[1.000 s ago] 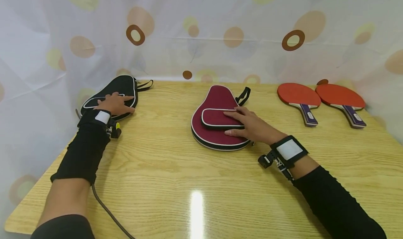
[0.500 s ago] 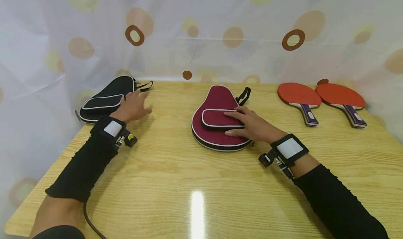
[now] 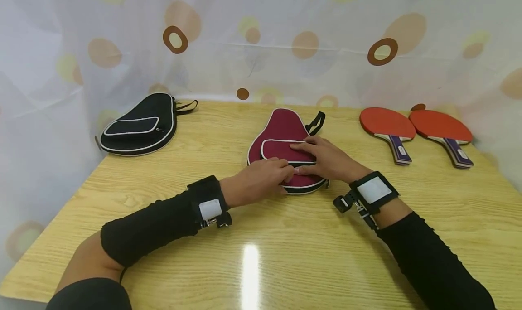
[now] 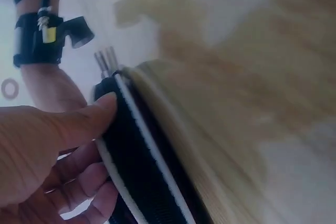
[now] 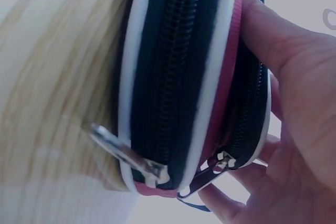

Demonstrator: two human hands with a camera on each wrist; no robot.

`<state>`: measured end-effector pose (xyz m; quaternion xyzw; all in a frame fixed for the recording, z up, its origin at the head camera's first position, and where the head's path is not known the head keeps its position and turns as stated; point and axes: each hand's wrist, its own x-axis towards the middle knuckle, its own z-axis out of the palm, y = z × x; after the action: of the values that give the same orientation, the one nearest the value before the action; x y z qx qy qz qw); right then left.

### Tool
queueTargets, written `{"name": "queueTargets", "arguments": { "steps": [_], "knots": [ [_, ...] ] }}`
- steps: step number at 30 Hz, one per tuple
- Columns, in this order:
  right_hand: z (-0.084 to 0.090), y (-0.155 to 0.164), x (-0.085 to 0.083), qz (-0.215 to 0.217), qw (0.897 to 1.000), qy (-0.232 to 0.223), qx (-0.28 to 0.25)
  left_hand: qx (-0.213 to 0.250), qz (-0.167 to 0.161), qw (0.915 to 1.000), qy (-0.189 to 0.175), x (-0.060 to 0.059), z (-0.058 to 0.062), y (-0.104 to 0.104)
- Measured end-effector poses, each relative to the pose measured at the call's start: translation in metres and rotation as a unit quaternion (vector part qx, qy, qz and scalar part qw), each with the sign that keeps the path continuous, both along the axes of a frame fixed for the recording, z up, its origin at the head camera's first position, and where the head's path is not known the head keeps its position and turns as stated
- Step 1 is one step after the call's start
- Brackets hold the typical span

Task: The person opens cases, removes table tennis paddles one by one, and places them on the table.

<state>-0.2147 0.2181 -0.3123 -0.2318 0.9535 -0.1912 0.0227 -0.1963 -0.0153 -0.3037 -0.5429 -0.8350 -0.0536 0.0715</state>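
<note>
A maroon table tennis paddle case (image 3: 285, 124) with white piping and a raised pocket lies flat on the table. My left hand (image 3: 257, 178) is at its lower front edge. In the left wrist view my left thumb touches the black side band, with the other fingers curled beside it. My right hand (image 3: 332, 158) rests on the right end of the pocket, fingers over the top and thumb along its lower side. Close to the right hand, a metal zipper pull (image 5: 126, 156) hangs at one end of the main zip. The left fingertips are partly hidden in the head view.
A black paddle case (image 3: 142, 119) with a wrist strap lies at the back left. Two red paddles (image 3: 387, 122) with purple handles lie at the back right. A patterned sheet (image 3: 265, 42) hangs behind the wooden table (image 3: 306, 255).
My left hand has left the black case and moved right and nearer, onto the maroon case's front edge. The right hand has stayed on the pocket.
</note>
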Motion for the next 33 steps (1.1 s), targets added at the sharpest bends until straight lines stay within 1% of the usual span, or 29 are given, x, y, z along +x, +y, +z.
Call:
{"name": "queueTargets", "arguments": {
  "steps": [3, 6, 11, 18, 22, 29, 33],
  "knots": [
    [0.002, -0.001, 0.002, -0.002, 1.000, 0.013, 0.008, 0.004, 0.004, 0.9999, -0.015, -0.001, -0.001, 0.002],
    [0.005, -0.003, 0.003, -0.007, 0.999, 0.027, 0.020, 0.000, 0.012, 0.9998, -0.016, -0.002, 0.000, 0.000],
    [0.006, -0.007, 0.005, -0.020, 0.998, 0.049, 0.034, -0.005, 0.033, 0.9992, -0.022, -0.007, 0.002, -0.003],
    [0.005, -0.010, 0.010, -0.013, 0.997, 0.068, 0.037, -0.016, 0.045, 0.9977, -0.048, -0.012, 0.005, -0.008],
    [0.005, -0.011, 0.011, -0.015, 0.996, 0.074, 0.047, -0.022, 0.049, 0.9973, -0.050, -0.016, 0.008, -0.011],
    [0.004, -0.015, 0.012, -0.025, 0.995, 0.077, 0.064, -0.010, 0.052, 0.9969, -0.058, -0.027, 0.011, -0.020],
    [0.003, -0.018, 0.012, -0.025, 0.993, 0.088, 0.071, -0.010, 0.064, 0.9960, -0.062, -0.033, 0.013, -0.024]
  ]
}}
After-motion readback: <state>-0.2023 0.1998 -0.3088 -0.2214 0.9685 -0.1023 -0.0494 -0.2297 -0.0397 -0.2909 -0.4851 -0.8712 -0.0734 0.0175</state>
